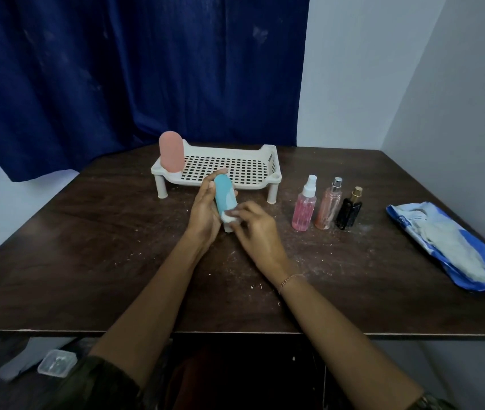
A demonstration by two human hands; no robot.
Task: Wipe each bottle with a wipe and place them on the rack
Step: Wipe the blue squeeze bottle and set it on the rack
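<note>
Across the dark table (87, 247) the work is laid out: a white rack (273, 161) is set toward twelve o'clock, and an opened blue pack of wipes (448, 247) lies at three o'clock near the edge. At the middle, a teal bottle (224, 196) is held tilted, gripped round its body by the left hand (204, 211), whose fingers are curled behind it. A small white wipe (227, 216) is pinched by the right hand (256, 229) and pressed against the bottle's lower end, by its white cap; whether that cap rests on the table cannot be told. One pink bottle (171, 152) is stood upright at the rack's nine o'clock corner. Three spray bottles, pink (304, 207), peach (328, 207) and black (349, 211), are lined up at two o'clock, apart from the rack and seemingly unwiped. The wiping of the second bottle is judged to be in hand. Next, the teal bottle would need to be carried toward twelve o'clock and stood on the mesh beside the pink one.
</note>
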